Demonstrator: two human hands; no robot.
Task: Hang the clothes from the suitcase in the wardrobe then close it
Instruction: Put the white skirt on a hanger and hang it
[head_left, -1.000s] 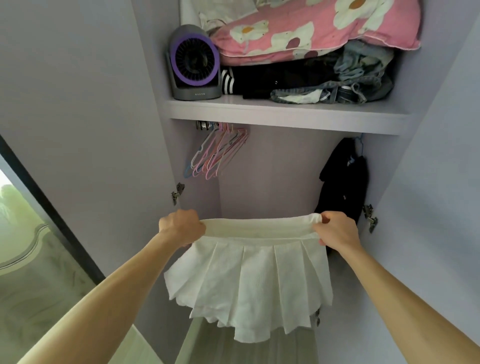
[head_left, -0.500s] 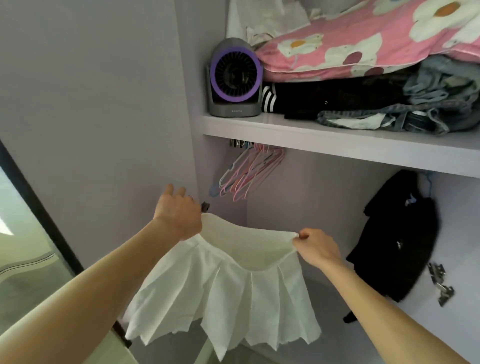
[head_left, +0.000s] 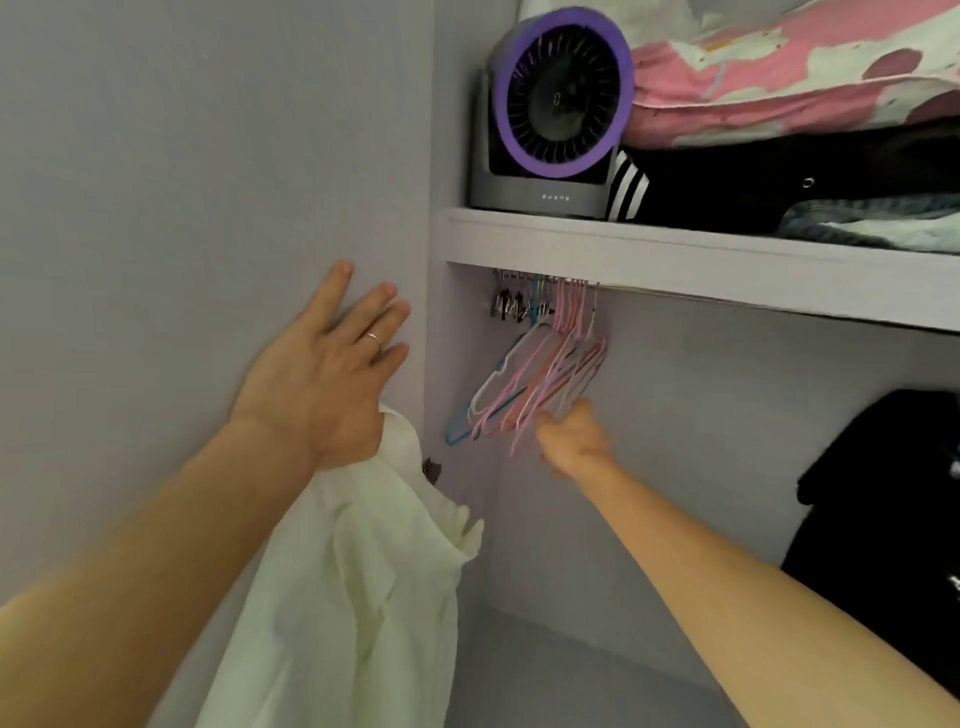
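A white pleated skirt (head_left: 353, 597) hangs down from under my left hand (head_left: 322, 374), held at the thumb side while the fingers spread straight against the open wardrobe door (head_left: 182, 182). My right hand (head_left: 574, 439) reaches into the wardrobe. Its fingers curl around the lower end of a pink hanger in a bunch of pink, white and blue hangers (head_left: 540, 379). The bunch hangs at the left end of the rail (head_left: 675, 293) under the shelf (head_left: 675, 249). The suitcase is out of view.
A grey fan with a purple ring (head_left: 556, 104) stands on the shelf beside folded dark clothes (head_left: 779, 187) and a pink flowered pillow (head_left: 779, 67). A black garment (head_left: 883, 493) hangs at the right. A door hinge (head_left: 431, 470) sits beside the skirt.
My right hand let go of the skirt's waistband and moved up to the hangers. The skirt now dangles from my left hand alone, which rose toward the door. My view shifted left and closer.
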